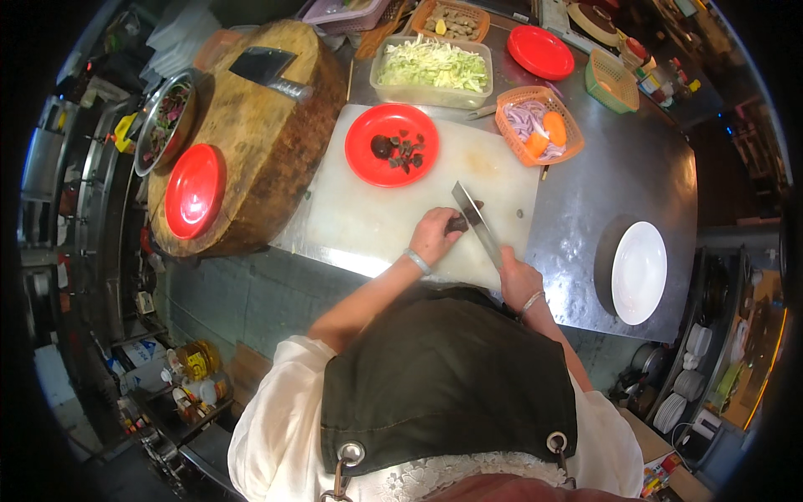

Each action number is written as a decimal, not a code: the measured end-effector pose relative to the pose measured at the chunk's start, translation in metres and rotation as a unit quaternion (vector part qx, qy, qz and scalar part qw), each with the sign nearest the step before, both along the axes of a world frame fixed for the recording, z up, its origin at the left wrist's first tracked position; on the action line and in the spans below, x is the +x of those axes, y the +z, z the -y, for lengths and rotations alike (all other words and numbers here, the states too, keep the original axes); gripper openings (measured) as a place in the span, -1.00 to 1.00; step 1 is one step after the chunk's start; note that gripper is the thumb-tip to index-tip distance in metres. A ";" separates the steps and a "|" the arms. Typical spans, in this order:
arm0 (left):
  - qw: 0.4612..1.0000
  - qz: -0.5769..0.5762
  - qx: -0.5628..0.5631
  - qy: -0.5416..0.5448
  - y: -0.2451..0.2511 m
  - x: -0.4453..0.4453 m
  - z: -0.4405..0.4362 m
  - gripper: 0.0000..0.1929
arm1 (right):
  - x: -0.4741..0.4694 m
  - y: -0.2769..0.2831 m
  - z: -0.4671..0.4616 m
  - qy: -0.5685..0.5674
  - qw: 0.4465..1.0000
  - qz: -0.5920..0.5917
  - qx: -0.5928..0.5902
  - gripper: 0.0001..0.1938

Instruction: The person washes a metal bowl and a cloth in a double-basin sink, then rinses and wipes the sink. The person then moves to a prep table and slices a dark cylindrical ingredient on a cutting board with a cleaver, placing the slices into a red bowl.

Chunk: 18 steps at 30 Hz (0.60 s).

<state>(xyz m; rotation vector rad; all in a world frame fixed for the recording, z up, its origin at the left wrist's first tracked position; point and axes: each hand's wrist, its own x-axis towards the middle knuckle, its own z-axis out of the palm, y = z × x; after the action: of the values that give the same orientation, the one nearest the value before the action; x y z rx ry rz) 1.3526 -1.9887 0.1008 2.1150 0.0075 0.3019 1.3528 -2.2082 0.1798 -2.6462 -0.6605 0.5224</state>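
My left hand (435,233) steadies a dark brown food piece (457,223) on the white cutting board (376,232); what food it is, I cannot tell. The handle of a kitchen knife (477,216) is in my right hand (520,276), and the blade stands across the dark piece just right of my left fingertips. A little dark food shows beyond the blade. Farther back on the board, a red plate (392,176) bears one round dark piece (381,147) and several small cut chunks (406,152).
A round wooden chopping block (270,132) at left carries a cleaver (266,70) and a red plate (195,191). Behind the board stands a tub of shredded cabbage (433,69). An orange basket (533,157) holds sliced onion and carrot. At right lies a white oval dish (638,273).
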 end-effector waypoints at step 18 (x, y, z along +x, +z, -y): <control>0.998 0.050 0.042 -0.002 -0.005 -0.001 -0.002 -0.67 | -0.011 -0.015 -0.024 -0.011 0.995 -0.034 -0.096 -0.76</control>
<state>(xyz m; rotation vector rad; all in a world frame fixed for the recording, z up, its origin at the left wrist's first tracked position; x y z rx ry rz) 1.3516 -1.9867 0.0958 2.1801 -0.0689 0.4132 1.3422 -2.1846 0.1650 -2.7951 -0.5858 0.6996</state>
